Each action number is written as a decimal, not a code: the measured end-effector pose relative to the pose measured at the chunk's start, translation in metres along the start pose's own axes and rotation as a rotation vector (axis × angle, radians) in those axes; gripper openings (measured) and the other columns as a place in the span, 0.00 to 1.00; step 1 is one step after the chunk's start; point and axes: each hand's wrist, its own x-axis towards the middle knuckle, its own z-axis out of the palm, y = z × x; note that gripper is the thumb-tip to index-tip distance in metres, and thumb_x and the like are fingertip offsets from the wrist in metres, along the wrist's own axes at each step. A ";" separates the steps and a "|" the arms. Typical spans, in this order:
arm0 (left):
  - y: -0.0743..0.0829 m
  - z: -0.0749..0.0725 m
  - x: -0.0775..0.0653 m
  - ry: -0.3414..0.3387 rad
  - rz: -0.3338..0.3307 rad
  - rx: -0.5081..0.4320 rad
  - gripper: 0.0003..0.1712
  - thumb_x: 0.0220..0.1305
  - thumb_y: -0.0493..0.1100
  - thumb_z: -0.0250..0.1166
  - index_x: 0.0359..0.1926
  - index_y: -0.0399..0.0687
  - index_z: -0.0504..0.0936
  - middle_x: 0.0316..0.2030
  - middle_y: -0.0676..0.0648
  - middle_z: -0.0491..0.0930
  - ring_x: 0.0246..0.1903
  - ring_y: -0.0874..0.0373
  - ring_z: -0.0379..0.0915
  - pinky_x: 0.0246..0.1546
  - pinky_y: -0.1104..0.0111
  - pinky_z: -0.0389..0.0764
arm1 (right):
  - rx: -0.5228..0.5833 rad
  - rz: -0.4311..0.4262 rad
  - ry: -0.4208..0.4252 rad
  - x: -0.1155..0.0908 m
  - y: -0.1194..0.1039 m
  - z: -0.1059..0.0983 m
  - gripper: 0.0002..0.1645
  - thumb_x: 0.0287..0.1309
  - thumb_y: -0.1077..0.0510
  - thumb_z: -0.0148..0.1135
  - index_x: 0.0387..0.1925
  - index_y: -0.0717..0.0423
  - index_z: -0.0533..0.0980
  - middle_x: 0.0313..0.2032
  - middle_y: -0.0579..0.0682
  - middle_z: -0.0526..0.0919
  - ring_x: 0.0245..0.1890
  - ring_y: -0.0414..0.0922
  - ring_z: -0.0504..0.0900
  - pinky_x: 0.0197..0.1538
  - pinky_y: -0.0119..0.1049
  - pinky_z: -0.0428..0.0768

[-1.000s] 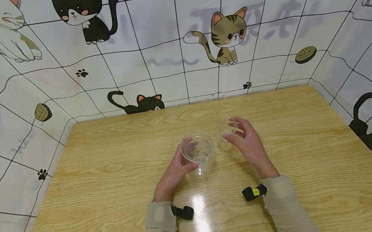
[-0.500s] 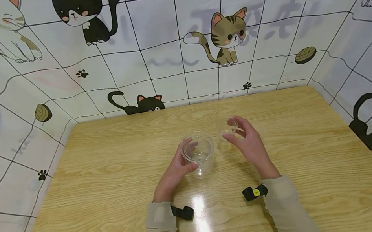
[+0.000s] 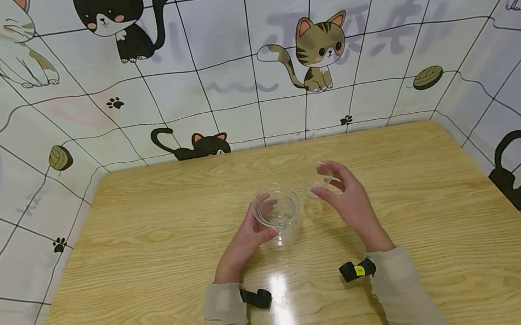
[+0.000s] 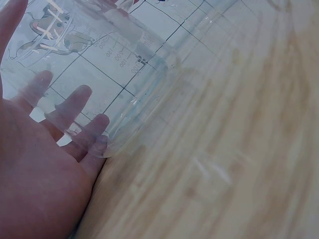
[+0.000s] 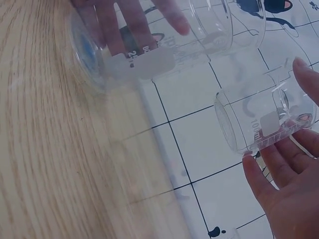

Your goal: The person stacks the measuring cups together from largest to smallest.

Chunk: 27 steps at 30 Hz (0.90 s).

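Fingers and thumb of my left hand (image 3: pixel 248 236) wrap the left side of a large clear beaker (image 3: pixel 285 217). This beaker stands upright, its base at the table surface, and graduation marks show on its wall in the left wrist view. My right hand (image 3: pixel 349 200) grips a smaller clear beaker (image 3: pixel 313 181), thumb on the near side and fingers on the far side. White "100ml" print shows on this small beaker (image 5: pixel 254 117) in the right wrist view, where it is held above the table. It is to the right of the large beaker, apart from it. No contents can be made out in either.
The wooden table (image 3: pixel 130 269) spreads around both hands, with a bright light reflection near its front. A white cat-print cloth (image 3: pixel 230 89) with black grid lines encloses the back and both sides. A black strap with a camera (image 3: pixel 258 297) sits on each wrist.
Hardly anything differs. The fingers of the right hand and the small beaker are a touch farther back; the left hand and the large beaker keep their place.
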 end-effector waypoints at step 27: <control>-0.023 -0.008 0.003 -0.002 -0.012 0.010 0.43 0.54 0.36 0.64 0.66 0.52 0.50 0.64 0.41 0.54 0.64 0.47 0.47 0.60 0.55 0.51 | 0.044 -0.053 -0.005 -0.002 -0.013 0.001 0.32 0.53 0.56 0.62 0.59 0.56 0.62 0.55 0.54 0.70 0.56 0.46 0.67 0.58 0.45 0.62</control>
